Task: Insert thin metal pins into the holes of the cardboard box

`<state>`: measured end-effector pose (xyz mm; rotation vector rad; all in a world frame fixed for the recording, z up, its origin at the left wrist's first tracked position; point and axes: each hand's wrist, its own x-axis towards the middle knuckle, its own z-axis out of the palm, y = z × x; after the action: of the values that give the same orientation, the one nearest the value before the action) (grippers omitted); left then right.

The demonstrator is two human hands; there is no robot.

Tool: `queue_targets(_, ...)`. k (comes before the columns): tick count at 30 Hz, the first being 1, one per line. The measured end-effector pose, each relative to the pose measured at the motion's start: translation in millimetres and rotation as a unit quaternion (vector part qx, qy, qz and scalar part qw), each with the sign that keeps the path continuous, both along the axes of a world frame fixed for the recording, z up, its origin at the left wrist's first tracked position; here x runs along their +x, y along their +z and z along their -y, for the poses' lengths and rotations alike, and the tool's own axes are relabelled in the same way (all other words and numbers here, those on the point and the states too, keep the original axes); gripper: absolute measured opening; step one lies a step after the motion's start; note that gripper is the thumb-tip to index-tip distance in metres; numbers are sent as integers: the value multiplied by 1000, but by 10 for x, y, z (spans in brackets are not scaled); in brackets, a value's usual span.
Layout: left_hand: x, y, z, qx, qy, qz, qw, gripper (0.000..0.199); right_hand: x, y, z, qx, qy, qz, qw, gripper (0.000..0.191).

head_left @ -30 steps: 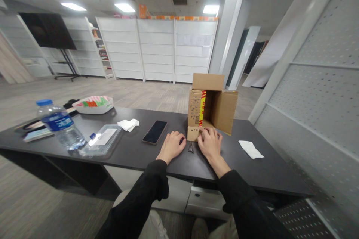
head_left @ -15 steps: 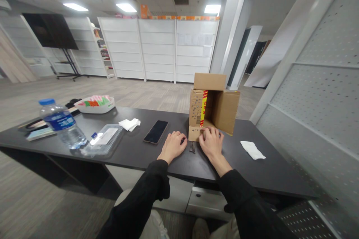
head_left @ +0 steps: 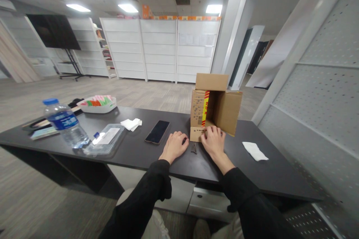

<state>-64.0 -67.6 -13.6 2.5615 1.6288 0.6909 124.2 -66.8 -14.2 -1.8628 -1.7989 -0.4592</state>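
Note:
A cardboard box (head_left: 198, 106) with a yellow and red tape strip stands on the dark table, its open side towards me. Along its low front flap (head_left: 195, 134) runs a row of small dark dots. My right hand (head_left: 213, 141) is closed over this flap, covering its right part; the fingertips are partly hidden. Left of the box, my left hand (head_left: 175, 145) rests on the table with curled fingers. Thumb and forefinger come close together there, and I cannot make out what is between them. Several dark screws (head_left: 193, 148) lie in a small bunch between my hands.
Left of my hands are a phone (head_left: 157, 132), crumpled tissue (head_left: 131, 124), a clear plastic case (head_left: 108, 140), a water bottle (head_left: 66, 123) and a white basket (head_left: 98, 109). A folded tissue (head_left: 255, 151) lies at the right. A perforated panel (head_left: 316, 108) rises beside the table.
The whole view has shifted slightly, so everything sits a little further right. Both hands keep nearly the same pose beside the box and screws.

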Motion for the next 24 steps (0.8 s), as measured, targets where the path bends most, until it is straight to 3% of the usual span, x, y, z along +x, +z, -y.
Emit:
queue_targets(7, -2, -9, -5, 1, -2, 4, 1000, 22, 1, 85, -45, -22, -15, -3, 1000, 18)
queue_targets(16, 0, 15, 9, -6, 1, 3, 1000, 22, 42, 262, -174, -127, -12, -18, 992, 19)
queue_targets(24, 5, 14, 8, -6, 1, 6, 1000, 22, 23, 317, -239, -153, -20, -8, 988, 20)
